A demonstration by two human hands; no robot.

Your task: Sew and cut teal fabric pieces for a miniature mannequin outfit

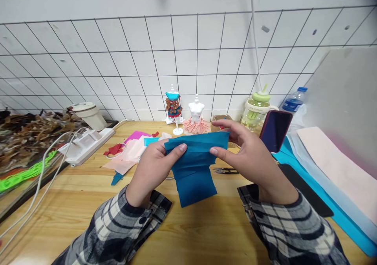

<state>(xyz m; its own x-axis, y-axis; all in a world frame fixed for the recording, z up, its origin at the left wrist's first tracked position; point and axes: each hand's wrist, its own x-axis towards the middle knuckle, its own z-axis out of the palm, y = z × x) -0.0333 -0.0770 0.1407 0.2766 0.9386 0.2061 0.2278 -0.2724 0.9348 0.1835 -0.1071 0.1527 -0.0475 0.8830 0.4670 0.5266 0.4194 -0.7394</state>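
Note:
A teal piece of fabric (194, 170) is held up above the wooden table (88, 202) in front of me. My left hand (153, 169) pinches its upper left edge, thumb on top. My right hand (250, 155) pinches the upper right part, thumb against the cloth and fingers behind it. The cloth's lower part hangs down between my wrists. Small thread snips (225, 171) lie on the table just under my right hand.
Two small dress-form mannequins (196, 117) stand at the back by the tiled wall, beside pink and red fabric scraps (129, 151). A power strip (88, 141) with cables lies left. A phone (275, 130), a green cup (256, 110), a bottle and stacked fabric sheets (332, 170) are right.

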